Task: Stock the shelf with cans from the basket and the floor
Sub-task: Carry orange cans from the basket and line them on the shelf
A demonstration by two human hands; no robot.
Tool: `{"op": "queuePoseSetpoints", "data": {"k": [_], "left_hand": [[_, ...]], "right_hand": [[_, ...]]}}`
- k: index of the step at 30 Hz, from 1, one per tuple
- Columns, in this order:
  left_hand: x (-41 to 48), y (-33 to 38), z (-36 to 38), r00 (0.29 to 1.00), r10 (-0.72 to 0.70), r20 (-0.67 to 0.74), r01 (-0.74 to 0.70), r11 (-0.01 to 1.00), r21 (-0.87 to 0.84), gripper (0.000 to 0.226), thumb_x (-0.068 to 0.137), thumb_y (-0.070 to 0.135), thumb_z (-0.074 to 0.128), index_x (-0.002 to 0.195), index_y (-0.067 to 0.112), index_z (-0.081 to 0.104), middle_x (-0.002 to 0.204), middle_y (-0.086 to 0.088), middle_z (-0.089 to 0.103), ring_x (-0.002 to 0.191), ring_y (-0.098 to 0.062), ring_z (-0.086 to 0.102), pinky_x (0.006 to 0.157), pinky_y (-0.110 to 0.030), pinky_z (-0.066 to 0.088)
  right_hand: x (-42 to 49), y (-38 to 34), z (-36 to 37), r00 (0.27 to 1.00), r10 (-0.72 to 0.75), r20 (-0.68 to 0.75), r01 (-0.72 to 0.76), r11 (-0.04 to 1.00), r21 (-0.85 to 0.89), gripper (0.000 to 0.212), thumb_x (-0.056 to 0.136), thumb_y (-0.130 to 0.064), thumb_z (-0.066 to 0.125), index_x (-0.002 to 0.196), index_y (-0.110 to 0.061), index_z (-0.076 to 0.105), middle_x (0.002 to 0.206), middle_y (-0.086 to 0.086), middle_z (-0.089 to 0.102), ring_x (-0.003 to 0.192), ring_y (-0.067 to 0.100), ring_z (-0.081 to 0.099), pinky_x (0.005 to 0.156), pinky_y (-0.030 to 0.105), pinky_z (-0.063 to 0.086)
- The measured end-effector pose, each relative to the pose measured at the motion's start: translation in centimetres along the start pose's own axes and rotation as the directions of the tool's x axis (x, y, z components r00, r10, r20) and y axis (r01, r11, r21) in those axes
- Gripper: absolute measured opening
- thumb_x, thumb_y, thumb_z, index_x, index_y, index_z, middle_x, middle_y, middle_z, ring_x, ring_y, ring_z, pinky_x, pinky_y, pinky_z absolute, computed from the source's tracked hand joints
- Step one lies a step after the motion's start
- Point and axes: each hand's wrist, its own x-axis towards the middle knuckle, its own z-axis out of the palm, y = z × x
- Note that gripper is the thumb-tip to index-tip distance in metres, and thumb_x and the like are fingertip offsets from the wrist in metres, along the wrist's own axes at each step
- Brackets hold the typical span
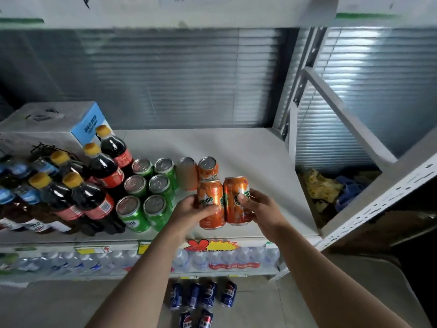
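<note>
My left hand (189, 209) grips one orange Mirinda can (211, 204) and my right hand (257, 204) grips a second orange can (236, 201); the two cans touch side by side, upright, at the front of the white shelf (248, 157). Just behind them stand two more orange cans (207, 168), one (187, 172) blurred. Several green cans (151, 185) stand in two columns to the left. On the floor below lie several blue Pepsi cans (201, 297). No basket is in view.
Cola bottles with yellow caps (94, 185) and blue-capped bottles (19, 181) fill the shelf's left side, with a white and blue carton (59, 121) behind. Packs of water bottles (212, 256) sit on the lower shelf. A metal upright (295, 91) and slanted shelf panel (378, 192) bound the right.
</note>
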Motion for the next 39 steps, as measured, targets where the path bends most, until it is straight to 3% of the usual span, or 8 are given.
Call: {"op": "queuePoseSetpoints", "data": {"k": [5,11,16,22,30,34,36,39], "left_hand": [[2.1,-1.2,0.5,0.997,0.035,-0.067,-0.037,0.999,-0.028,0.044,0.069,0.017,0.085,0.106,0.024,0.063,0.105,0.003,0.073,0.097,-0.012,0.068,0.082,-0.029,0.049],[3.9,-3.1,0.7,0.99,0.106,-0.095,-0.105,0.994,0.017,0.044,0.067,0.018,0.086,0.105,0.024,0.066,0.099,0.01,0.073,0.091,-0.001,0.068,0.075,-0.019,0.047],[5.2,-5.8,1.3,0.982,0.111,-0.154,-0.116,0.993,-0.024,0.055,0.062,0.012,0.088,0.11,0.023,0.063,0.104,0.004,0.074,0.099,-0.012,0.068,0.086,-0.029,0.051],[5.3,-7.4,1.1,0.968,0.211,-0.135,-0.215,0.977,-0.015,0.058,0.071,-0.001,0.079,0.109,0.035,0.053,0.097,0.023,0.07,0.089,0.01,0.066,0.077,-0.015,0.049],[7.0,-8.1,-0.3,0.953,0.293,-0.079,-0.292,0.956,0.016,0.07,0.075,-0.019,0.066,0.126,0.023,0.042,0.12,0.011,0.06,0.097,0.013,0.063,0.078,-0.007,0.049],[6.9,-8.6,-0.2,0.936,0.325,-0.138,-0.316,0.945,0.081,0.065,0.078,-0.009,0.07,0.132,0.02,0.048,0.12,0.005,0.065,0.101,0.008,0.064,0.08,-0.007,0.049],[6.8,-9.1,0.0,0.921,0.344,-0.181,-0.322,0.936,0.141,0.075,0.074,-0.001,0.079,0.136,0.025,0.044,0.113,0.01,0.066,0.095,0.01,0.065,0.077,-0.008,0.05],[6.8,-9.9,1.0,0.907,0.345,-0.243,-0.285,0.925,0.25,0.076,0.062,0.014,0.09,0.122,0.031,0.047,0.107,0.015,0.065,0.096,-0.001,0.067,0.085,-0.023,0.054]], "right_hand": [[2.4,1.7,-0.3,0.995,-0.065,0.078,0.065,0.998,0.009,0.045,0.084,-0.025,0.072,0.124,-0.007,0.063,0.116,0.017,0.071,0.105,0.034,0.069,0.086,0.041,0.057],[3.9,2.4,-1.5,0.972,-0.162,0.168,0.171,0.984,-0.04,0.041,0.082,-0.015,0.071,0.121,-0.008,0.062,0.108,0.012,0.074,0.091,0.021,0.071,0.07,0.027,0.056],[4.7,5.5,-2.8,0.961,-0.22,0.165,0.23,0.972,-0.046,0.05,0.08,-0.008,0.072,0.128,-0.005,0.055,0.121,0.012,0.069,0.114,0.028,0.065,0.093,0.04,0.055],[4.6,8.4,-2.6,0.945,-0.286,0.158,0.29,0.957,-0.003,0.051,0.083,-0.003,0.067,0.131,-0.009,0.05,0.124,0.008,0.067,0.115,0.023,0.064,0.088,0.032,0.055],[6.2,9.1,-2.1,0.901,-0.392,0.186,0.41,0.909,-0.075,0.059,0.078,-0.011,0.069,0.132,-0.012,0.044,0.129,0.009,0.061,0.116,0.02,0.062,0.09,0.027,0.053],[6.6,9.6,-3.0,0.895,-0.395,0.205,0.429,0.889,-0.159,0.065,0.075,-0.011,0.076,0.132,-0.018,0.046,0.131,0.003,0.062,0.121,0.019,0.06,0.097,0.029,0.05],[6.6,9.8,-3.6,0.896,-0.387,0.216,0.43,0.877,-0.214,0.071,0.072,-0.012,0.08,0.133,-0.024,0.048,0.132,-0.004,0.062,0.124,0.016,0.058,0.101,0.033,0.049],[6.8,10.2,-4.0,0.902,-0.392,0.179,0.43,0.852,-0.3,0.07,0.07,-0.018,0.083,0.132,-0.029,0.051,0.128,-0.007,0.065,0.119,0.015,0.062,0.101,0.04,0.051]]}}
